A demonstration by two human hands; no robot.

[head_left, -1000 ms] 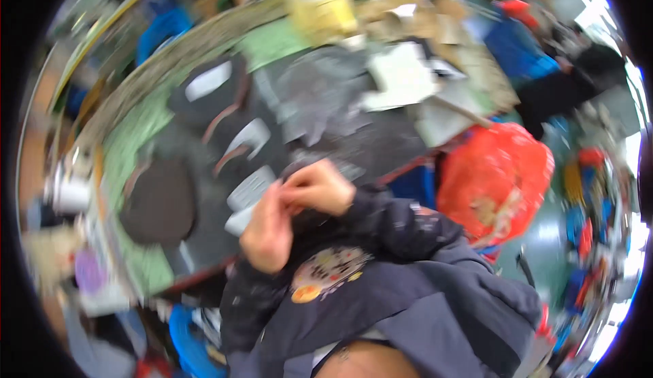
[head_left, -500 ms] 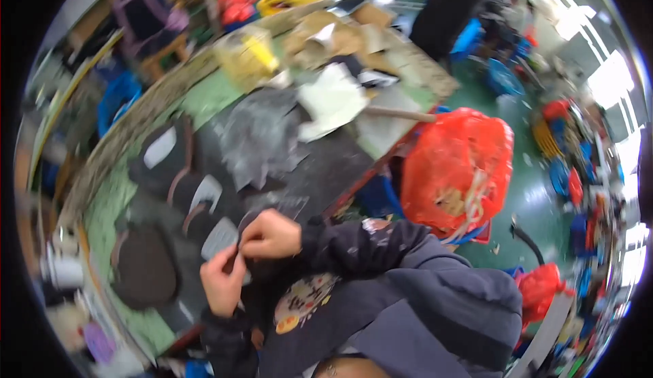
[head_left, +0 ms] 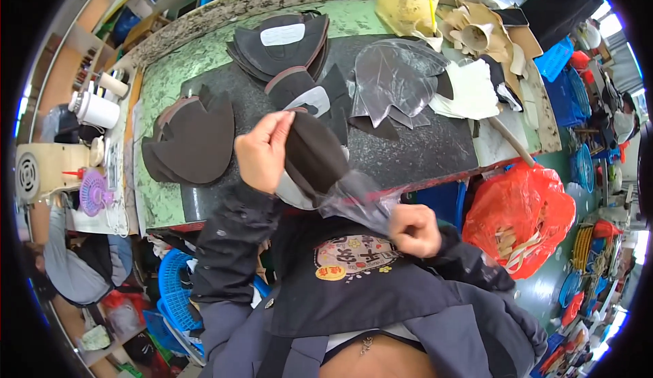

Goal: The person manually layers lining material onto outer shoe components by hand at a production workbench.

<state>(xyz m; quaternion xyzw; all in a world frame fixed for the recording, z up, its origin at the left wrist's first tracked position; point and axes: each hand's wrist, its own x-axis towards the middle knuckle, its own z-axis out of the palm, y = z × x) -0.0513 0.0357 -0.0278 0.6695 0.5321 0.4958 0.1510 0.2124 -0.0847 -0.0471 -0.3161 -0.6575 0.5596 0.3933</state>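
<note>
My left hand pinches the top edge of a dark brown, rounded fabric piece and holds it up over the near edge of the black work mat. My right hand grips a clear plastic film that stretches off the lower end of that piece, close to my chest. A pile of similar dark cut pieces lies just left of my left hand. More dark pieces with white labels lie stacked further back.
Clear film sheets lie on the mat's right part, with cream fabric scraps and a yellow container beyond. A red plastic bag hangs right of the table. White cups and a small purple fan stand at left.
My hands were together at the table edge; now they are apart, the left holding the dark piece up and the right pulling the clear film down toward my chest.
</note>
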